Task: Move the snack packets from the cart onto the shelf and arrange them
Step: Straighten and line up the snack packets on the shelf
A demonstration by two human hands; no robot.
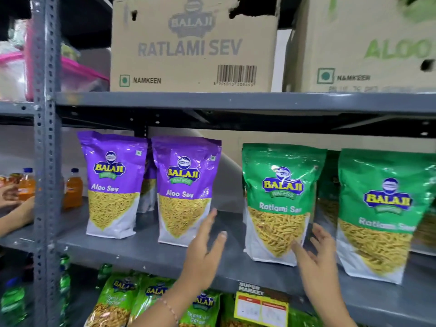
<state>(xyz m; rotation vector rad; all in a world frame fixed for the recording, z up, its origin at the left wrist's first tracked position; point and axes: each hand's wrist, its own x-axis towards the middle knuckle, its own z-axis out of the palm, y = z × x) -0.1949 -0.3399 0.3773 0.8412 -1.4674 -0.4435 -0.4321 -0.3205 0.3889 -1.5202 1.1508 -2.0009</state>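
Two purple Aloo Sev packets stand upright on the grey middle shelf [141,251]: one at the left [113,185], one beside it [185,192], with more purple packets behind them. Two green Ratlami Sev packets stand to the right, the nearer one [280,201] and the far right one [382,213]. My left hand [205,251] is open, fingers spread, just below the second purple packet. Also open, my right hand [316,258] has its fingertips at the lower right corner of the nearer green packet. Neither hand holds anything. The cart is out of view.
Cardboard boxes marked Ratlami Sev [193,43] and Aloo [365,43] sit on the upper shelf. A grey upright post [46,161] stands at the left. Another person's hands [14,204] handle orange bottles [73,190] beyond it. Green packets [151,300] and a price tag [262,305] are below.
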